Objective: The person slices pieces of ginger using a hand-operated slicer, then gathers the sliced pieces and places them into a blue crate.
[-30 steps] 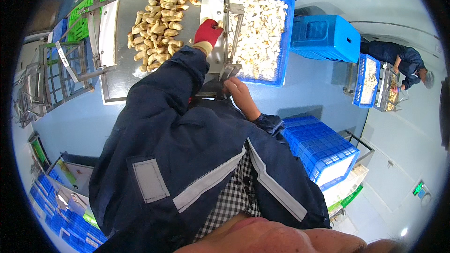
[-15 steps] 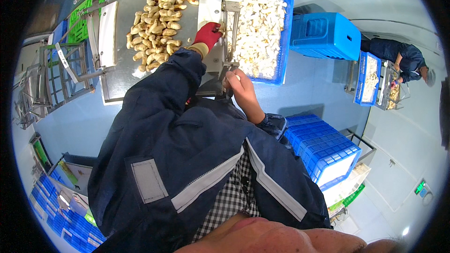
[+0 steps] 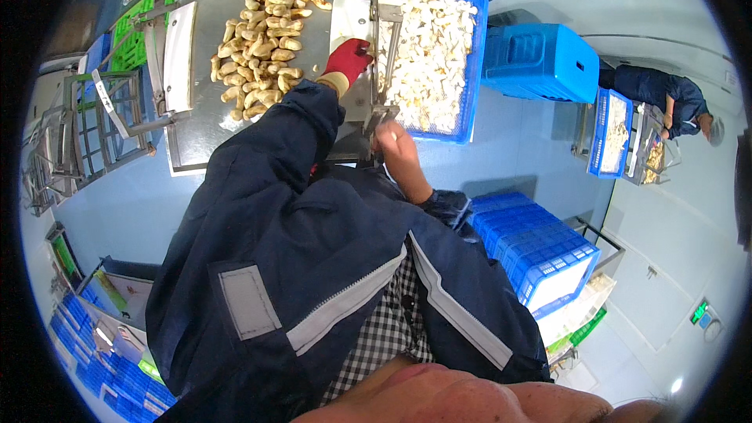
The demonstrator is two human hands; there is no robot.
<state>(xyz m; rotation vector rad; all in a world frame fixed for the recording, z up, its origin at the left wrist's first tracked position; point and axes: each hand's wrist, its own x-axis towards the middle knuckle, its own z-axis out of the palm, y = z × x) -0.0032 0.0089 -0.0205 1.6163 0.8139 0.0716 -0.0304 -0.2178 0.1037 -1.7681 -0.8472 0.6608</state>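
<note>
My left hand (image 3: 348, 63), in a red glove with a pale cuff, is at the white cutting board (image 3: 350, 19). Its fingers are curled closed; what they hold is hidden. My bare right hand (image 3: 398, 147) is closed around the near end of a metal cutter lever (image 3: 389, 63), where a small pale spot shows at the fist. Left of the gloved hand, a long heap of whole mushrooms (image 3: 266, 47), cream with brown patches, lies on the steel table (image 3: 200, 137). To the right, pale cut mushroom pieces (image 3: 429, 55) fill a blue crate (image 3: 472, 86).
A blue plastic bin (image 3: 540, 63) stands right of the crate. Stacked blue crates (image 3: 533, 251) are close to my right elbow. A co-worker (image 3: 658, 94) bends over another crate (image 3: 609, 133) at the far right. Metal racks (image 3: 102, 117) stand at the left.
My right hand has shifted slightly left and toward me, and the cutter lever has changed its angle a little. The gloved left hand stays almost in place.
</note>
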